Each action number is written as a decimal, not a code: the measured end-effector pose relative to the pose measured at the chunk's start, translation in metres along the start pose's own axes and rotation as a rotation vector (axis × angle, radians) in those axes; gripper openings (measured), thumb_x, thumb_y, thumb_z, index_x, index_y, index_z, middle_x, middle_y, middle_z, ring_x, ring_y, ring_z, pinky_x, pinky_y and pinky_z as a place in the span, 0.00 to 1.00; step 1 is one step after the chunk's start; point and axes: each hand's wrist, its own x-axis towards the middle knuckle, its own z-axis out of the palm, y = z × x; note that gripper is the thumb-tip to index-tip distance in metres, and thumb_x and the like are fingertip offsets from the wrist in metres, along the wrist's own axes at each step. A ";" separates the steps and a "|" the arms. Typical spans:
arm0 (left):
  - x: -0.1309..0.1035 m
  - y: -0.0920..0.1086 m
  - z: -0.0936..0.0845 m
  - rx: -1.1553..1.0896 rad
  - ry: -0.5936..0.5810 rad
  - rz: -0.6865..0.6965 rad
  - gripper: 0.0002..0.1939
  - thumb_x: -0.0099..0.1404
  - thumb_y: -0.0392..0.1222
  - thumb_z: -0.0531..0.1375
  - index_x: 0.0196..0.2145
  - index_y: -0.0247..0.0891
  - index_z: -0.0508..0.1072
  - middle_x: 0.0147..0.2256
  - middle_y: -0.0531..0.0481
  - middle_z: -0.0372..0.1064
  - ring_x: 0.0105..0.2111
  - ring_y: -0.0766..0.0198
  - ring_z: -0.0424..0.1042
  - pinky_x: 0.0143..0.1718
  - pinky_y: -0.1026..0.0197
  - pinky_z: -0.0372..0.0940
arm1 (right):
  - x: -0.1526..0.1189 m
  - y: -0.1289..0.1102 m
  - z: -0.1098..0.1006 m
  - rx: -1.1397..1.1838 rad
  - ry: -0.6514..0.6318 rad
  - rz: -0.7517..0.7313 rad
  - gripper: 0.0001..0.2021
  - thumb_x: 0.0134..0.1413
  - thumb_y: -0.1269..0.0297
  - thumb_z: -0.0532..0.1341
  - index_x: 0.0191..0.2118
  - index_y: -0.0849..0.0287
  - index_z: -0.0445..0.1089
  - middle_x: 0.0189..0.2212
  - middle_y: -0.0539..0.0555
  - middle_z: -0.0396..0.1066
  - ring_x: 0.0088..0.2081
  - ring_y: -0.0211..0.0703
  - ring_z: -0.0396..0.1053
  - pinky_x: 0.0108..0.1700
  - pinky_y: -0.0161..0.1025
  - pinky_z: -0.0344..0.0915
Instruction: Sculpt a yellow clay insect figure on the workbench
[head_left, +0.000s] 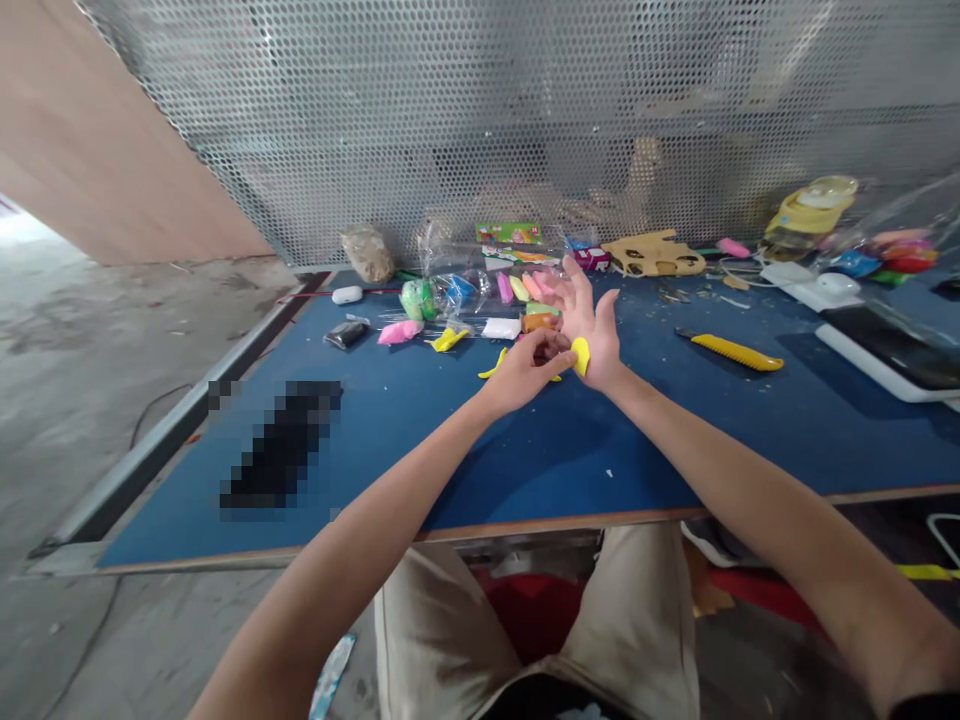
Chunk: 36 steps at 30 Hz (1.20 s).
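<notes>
Yellow clay piece [582, 356], rounded and flat by the look of it, lies against the lower palm of my right hand [596, 335], near the wrist. My left fingers [553, 369] bend in at its edge, thumb touching it; I cannot tell whether they pinch it or only press. My right fingers [580, 288] are spread and grip nothing; the palm simply backs the piece.

I judge the work partway: this piece has a rounded outline, while a thin, curved yellow strip [491, 366] lies separate on the blue desk [390, 400], partly hidden by my left hand [517, 380]. What is left seems to be the strip, unjoined to the piece, and the other colours, which look wrapped.

Just behind my hands lie a white packet [501, 328], a yellow packet [450, 339] and a pink packet [400, 332], with a black packet [347, 332] farther left. They crowd the space beyond my hands. To my right lies a yellow cutter [739, 353], well apart from the piece, and beyond it a white device [877, 360] with a dark top. At the back, a tan cut-out sheet [652, 254] rests near the perforated panel [450, 110].
</notes>
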 end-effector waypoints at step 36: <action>-0.006 0.024 -0.009 -0.246 -0.098 -0.203 0.17 0.58 0.46 0.72 0.41 0.35 0.76 0.39 0.46 0.72 0.37 0.65 0.70 0.39 0.60 0.63 | -0.003 0.002 -0.001 -0.235 0.028 -0.138 0.44 0.53 0.20 0.36 0.68 0.34 0.58 0.65 0.47 0.62 0.69 0.51 0.56 0.66 0.56 0.60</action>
